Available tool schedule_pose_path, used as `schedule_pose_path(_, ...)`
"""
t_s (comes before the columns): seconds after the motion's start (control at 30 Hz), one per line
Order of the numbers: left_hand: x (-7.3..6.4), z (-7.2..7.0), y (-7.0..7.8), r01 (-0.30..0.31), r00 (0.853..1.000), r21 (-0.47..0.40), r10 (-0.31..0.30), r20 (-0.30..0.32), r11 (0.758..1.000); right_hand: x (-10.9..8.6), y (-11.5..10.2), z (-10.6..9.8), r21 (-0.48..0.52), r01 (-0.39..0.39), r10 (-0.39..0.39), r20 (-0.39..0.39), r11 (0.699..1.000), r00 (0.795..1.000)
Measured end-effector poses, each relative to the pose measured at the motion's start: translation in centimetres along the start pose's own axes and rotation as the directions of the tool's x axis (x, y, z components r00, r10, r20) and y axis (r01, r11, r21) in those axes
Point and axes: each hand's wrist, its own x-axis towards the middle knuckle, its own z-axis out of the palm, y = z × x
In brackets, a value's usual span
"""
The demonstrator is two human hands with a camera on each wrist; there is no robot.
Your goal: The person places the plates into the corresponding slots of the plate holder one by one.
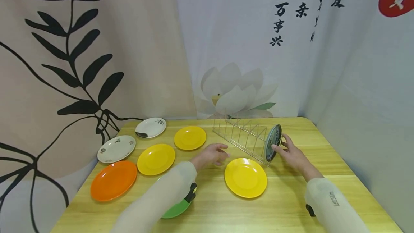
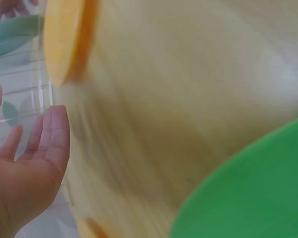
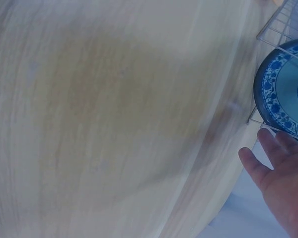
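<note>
The blue-patterned plate (image 1: 272, 139) stands on edge in the right end of the wire rack (image 1: 240, 148). The right hand (image 1: 293, 154) is at its rim, fingers spread, contact unclear; the left hand (image 1: 211, 154), loose and empty, hovers near a yellow plate (image 1: 245, 178). Racking looks nearly done; next seemingly calls for a gentle release.

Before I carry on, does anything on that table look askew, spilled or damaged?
Nothing stands out. The blue-patterned plate stands on edge at the right end of the wire rack; the yellow plates lie flat, with no visible spill or breakage. The left sleeve partly hides the green plate in the head view.
</note>
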Motion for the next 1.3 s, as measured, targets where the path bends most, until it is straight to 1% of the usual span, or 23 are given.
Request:
schedule_pose_path(0.17,-0.3,0.4,-0.9,0.030,0.999,0.017,-0.030,0.010,0.999,0.1,0.0,0.0,0.007,-0.004,0.004,-0.001,1.000,1.000)
schedule_pose_path(0.27,-0.7,0.7,-1.2,0.053,0.998,0.016,-0.053,0.018,0.998,0.0,-0.1,0.0,0.010,-0.003,0.003,0.001,1.000,1.000)
schedule_pose_path(0.43,-1.3,1.0,-1.3,0.085,0.996,-0.020,-0.085,0.030,0.996,0.1,-0.2,0.0,0.014,0.000,0.000,0.003,1.000,1.000)
schedule_pose_path(0.53,-1.5,1.2,-1.4,0.092,0.995,-0.046,-0.090,0.033,0.995,0.1,-0.1,-0.1,0.014,-0.002,0.002,0.001,1.000,1.000)
schedule_pose_path(0.73,-1.6,1.7,-1.8,0.106,0.994,-0.080,-0.106,0.012,0.991,0.0,-0.2,0.0,0.005,0.001,-0.001,0.003,1.000,1.000)
schedule_pose_path(1.07,-1.2,2.4,-2.4,0.104,0.994,-0.057,-0.105,-0.022,0.993,0.1,0.0,0.0,-0.003,0.003,-0.003,0.003,1.000,1.000)
schedule_pose_path(1.3,-0.9,2.6,-2.5,0.095,0.995,-0.072,-0.097,-0.027,0.993,0.1,0.0,0.0,-0.011,0.005,-0.005,-0.006,1.000,1.000)
